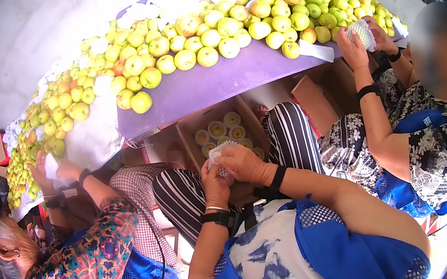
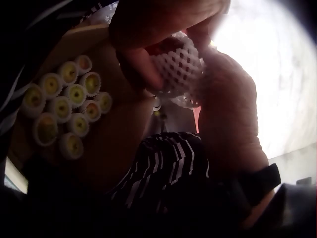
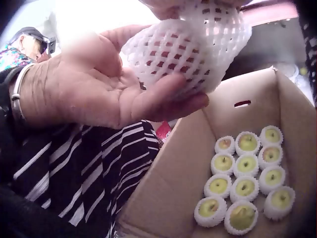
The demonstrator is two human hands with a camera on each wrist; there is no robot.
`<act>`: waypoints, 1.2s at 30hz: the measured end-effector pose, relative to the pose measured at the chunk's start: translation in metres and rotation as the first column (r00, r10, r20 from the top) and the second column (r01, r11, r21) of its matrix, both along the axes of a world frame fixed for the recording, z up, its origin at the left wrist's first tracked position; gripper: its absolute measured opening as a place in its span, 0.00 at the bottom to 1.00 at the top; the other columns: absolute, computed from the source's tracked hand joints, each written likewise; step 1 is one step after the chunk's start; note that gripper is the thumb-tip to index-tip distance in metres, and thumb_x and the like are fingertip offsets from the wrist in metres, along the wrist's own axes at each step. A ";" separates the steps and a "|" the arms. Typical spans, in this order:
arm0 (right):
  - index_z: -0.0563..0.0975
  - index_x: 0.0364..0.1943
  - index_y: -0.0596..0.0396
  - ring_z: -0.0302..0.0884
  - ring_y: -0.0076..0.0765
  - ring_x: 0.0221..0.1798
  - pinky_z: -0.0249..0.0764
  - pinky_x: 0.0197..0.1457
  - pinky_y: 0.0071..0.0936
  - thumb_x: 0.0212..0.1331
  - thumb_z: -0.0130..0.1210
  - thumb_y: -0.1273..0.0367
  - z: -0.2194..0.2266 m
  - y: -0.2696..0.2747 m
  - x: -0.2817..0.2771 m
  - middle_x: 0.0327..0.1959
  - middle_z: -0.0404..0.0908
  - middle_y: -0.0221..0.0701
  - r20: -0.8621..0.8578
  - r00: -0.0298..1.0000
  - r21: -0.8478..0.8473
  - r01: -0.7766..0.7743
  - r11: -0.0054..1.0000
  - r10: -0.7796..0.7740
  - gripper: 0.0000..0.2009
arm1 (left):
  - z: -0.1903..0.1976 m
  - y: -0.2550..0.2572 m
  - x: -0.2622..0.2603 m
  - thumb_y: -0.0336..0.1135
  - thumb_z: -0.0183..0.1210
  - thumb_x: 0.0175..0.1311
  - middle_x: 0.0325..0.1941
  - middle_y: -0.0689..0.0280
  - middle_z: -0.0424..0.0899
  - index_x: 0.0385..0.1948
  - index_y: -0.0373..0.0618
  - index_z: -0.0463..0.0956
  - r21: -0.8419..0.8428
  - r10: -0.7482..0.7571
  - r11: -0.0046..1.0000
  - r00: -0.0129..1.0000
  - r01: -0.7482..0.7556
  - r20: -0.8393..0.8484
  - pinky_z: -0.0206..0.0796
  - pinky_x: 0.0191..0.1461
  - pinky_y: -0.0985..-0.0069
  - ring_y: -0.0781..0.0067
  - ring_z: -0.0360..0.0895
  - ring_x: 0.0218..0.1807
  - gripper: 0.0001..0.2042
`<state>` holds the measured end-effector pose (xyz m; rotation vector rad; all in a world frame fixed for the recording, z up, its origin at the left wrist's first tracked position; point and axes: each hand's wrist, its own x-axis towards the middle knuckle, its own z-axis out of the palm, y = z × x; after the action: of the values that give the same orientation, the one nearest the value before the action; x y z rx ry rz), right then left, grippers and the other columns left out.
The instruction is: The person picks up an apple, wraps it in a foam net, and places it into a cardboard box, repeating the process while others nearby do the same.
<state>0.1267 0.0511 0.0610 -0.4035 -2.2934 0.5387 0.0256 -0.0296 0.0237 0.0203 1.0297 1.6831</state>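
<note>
A white foam fruit net (image 1: pixel 224 152) is between my two hands, above the person's lap. My left hand (image 1: pixel 216 185) holds it from below, fingers curled along its side; a pale bracelet circles that wrist. From the other side my right hand (image 1: pixel 243 164) grips the upper part of the net. Seen in the right wrist view, the net (image 3: pixel 171 54) bulges in the left palm, with reddish tones behind its mesh; I cannot tell what is inside. Beyond the hands stands an open cardboard box (image 3: pixel 242 116). Rows of yellow-green apples (image 3: pixel 246 165) in white foam nets lie in it.
Loose apples (image 1: pixel 185 60) are heaped along the purple table (image 1: pixel 189 96) ahead. A person on the left (image 1: pixel 89 253) reaches toward the heap. Another on the right (image 1: pixel 427 141) holds a netted fruit (image 1: pixel 361 35). Striped trouser legs (image 1: pixel 293 136) flank the box.
</note>
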 end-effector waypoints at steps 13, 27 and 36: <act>0.73 0.25 0.51 0.67 0.38 0.28 0.65 0.31 0.33 0.39 0.54 0.70 0.005 -0.010 -0.002 0.22 0.67 0.30 -0.069 0.981 0.157 -0.167 0.973 0.179 0.05 | -0.014 0.002 -0.012 0.39 0.47 0.61 0.53 0.59 0.69 0.51 0.38 0.62 0.310 -0.016 0.948 0.967 -0.066 0.254 0.52 0.62 0.66 0.62 0.64 0.57 0.19; 0.73 0.38 0.56 0.68 0.45 0.36 0.65 0.42 0.31 0.45 0.49 0.76 -0.008 0.006 0.005 0.31 0.68 0.38 -0.199 0.958 -0.314 0.139 0.939 -0.208 0.12 | -0.001 -0.003 -0.006 0.31 0.53 0.55 0.53 0.62 0.67 0.51 0.43 0.60 0.316 -0.135 0.945 0.982 0.087 0.131 0.54 0.60 0.62 0.62 0.64 0.56 0.21; 0.75 0.34 0.59 0.73 0.23 0.31 0.69 0.36 0.22 0.56 0.48 0.69 -0.042 0.027 0.009 0.29 0.77 0.30 -0.165 0.953 -0.984 -0.143 0.106 -0.252 0.08 | -0.007 -0.002 -0.006 0.33 0.49 0.59 0.55 0.60 0.67 0.54 0.41 0.59 0.317 -0.208 0.934 0.973 0.166 0.103 0.53 0.62 0.63 0.63 0.63 0.58 0.21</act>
<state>0.1356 0.0779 0.0194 -0.9594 -1.1945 2.0094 0.0198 -0.0314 0.0172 0.2002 0.6362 1.6296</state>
